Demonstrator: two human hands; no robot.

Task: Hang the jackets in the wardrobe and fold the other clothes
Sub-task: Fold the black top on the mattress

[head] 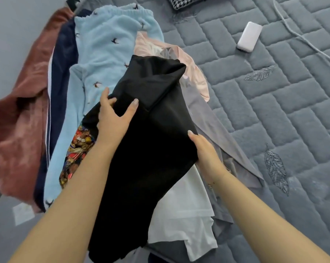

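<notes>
A black garment (147,141) of smooth, plain fabric lies lengthwise on top of a pile of clothes on the bed (274,114), its far end folded over into a blunt corner. Under it to the left lies a fluffy light blue sweater (103,54) dotted with small dark bird shapes, then a navy garment (62,59) with a white stripe, then a rust-brown fleece garment (18,111). A colourful printed piece (76,149) peeks out beside the black one. To the right spread a pale pink top (194,71), a grey piece (217,133) and a white one (187,215).
</notes>
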